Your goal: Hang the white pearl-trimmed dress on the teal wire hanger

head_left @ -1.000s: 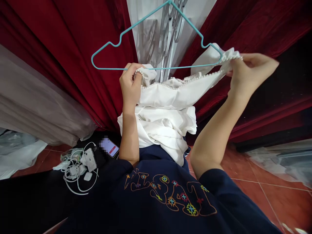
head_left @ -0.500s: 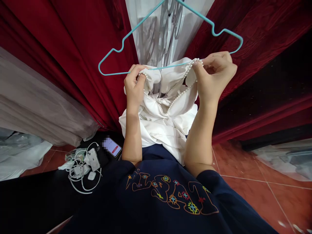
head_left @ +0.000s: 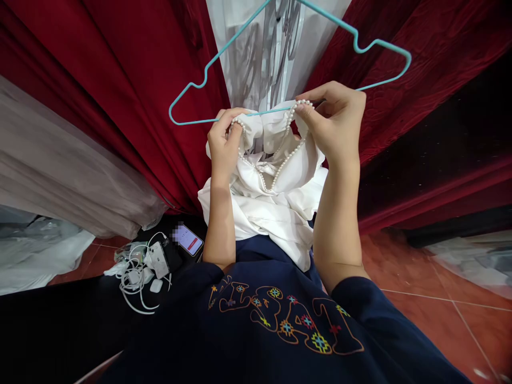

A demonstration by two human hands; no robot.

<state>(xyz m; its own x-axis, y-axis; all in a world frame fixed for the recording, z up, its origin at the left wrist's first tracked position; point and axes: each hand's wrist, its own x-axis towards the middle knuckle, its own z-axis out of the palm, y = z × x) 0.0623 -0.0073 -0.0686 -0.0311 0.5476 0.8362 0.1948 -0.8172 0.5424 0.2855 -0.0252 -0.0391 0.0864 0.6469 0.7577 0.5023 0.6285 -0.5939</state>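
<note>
A white dress (head_left: 264, 213) with pearl beading along its neckline lies bunched over my lap, its top raised between my hands. My left hand (head_left: 225, 141) pinches the dress's left pearl-edged strap. On the other side my right hand (head_left: 338, 120) pinches the right strap, thumb and fingers closed on the beaded edge. A light-blue hanger (head_left: 188, 90) stands upright in front of me; its bottom bar runs behind my left hand and across the top of the dress. The fingertips partly cover the beading where they grip.
Dark red curtains (head_left: 168, 80) hang on both sides, with white sheer fabric (head_left: 64, 160) at left. On a black surface (head_left: 60, 320) lie a lit phone (head_left: 190, 241), another phone (head_left: 159, 260) and tangled white cables (head_left: 132, 282). Red floor tiles (head_left: 432, 314) show at right.
My right hand has moved left with its strap, bringing the two straps closer together. The hanger appears shifted slightly to the right. My left hand keeps its pinch.
</note>
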